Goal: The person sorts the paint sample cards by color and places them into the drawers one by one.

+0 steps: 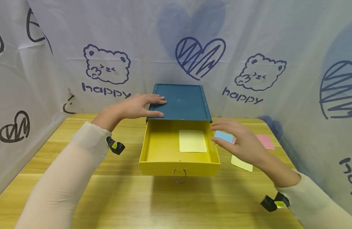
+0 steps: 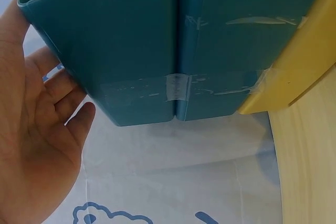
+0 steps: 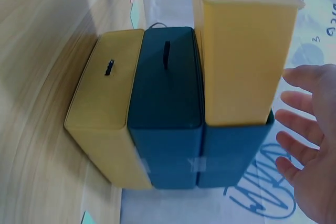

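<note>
Left hand [image 1: 141, 106]: extended, fingers loosely straight, thumb spread. It rests on the left part of the blue casing [image 1: 183, 101] and grips nothing. Right hand [image 1: 240, 140]: open, fingers extended, thumb apart, holding nothing. Its fingertips are at the right rim of the yellow drawer [image 1: 161, 169]; contact or small gap, cannot tell.

Drawer: pulled well out of the casing, to the right of the left hand and on the person's side of it; directly left of the right hand. A wire ring [image 1: 180, 183] hangs from its front panel, nearer the person than either hand. Inside lies a pale yellow card [image 1: 193, 141], flat, left of the right fingertips.

Desk [image 1: 50, 178], around the right hand: a blue card [image 1: 224, 136] shows between thumb and fingers; a pink card [image 1: 266, 142] lies to the right, beyond the wrist; a second yellow card [image 1: 241, 164] lies below the hand, partly hidden by it.

Wrist views: casing tops a stack. Below the right hand's level come the pulled-out drawer and its casing, then a dark blue unit [image 3: 165, 93], then a yellow unit [image 3: 102, 98] on the desk. Clear tape [image 2: 177, 86] spans the seam between the two blue bodies, below the left hand.
</note>
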Motion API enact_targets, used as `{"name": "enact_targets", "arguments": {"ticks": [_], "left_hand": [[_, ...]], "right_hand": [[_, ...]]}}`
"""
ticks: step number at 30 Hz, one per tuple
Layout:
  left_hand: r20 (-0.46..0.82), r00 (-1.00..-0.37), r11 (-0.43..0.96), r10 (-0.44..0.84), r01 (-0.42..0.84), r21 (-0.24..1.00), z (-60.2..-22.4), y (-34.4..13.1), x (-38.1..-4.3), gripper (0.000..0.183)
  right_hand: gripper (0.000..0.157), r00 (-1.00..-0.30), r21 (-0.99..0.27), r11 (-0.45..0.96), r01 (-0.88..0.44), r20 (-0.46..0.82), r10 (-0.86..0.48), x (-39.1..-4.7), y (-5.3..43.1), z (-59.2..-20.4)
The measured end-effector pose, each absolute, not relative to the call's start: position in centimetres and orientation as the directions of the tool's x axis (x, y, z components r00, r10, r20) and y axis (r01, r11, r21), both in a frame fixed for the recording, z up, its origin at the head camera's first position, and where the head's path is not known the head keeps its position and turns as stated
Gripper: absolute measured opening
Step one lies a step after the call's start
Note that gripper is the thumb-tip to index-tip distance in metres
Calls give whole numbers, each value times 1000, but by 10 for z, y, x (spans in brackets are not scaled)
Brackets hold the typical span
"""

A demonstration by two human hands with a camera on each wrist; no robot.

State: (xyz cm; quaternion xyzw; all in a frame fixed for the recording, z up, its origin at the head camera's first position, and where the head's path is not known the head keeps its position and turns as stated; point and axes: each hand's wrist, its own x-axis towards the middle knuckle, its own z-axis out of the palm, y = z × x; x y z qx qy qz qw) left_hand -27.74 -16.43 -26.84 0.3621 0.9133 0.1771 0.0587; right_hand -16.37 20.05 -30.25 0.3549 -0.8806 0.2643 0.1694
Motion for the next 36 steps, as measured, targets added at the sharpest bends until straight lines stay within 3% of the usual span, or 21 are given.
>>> {"name": "enact_targets", "arguments": {"ticks": [18,36], "left_hand": [[54,-717,660,695,666,348,-267,-164,-278,70],[8,-723,684,691,658,315,-259,-160,-281,74]], "right_hand": [[37,-863,-491,715,-498,360,-354,-156,260,-329],[47,-918,-568,722,-395,216,-332,-169,303,-366]]}}
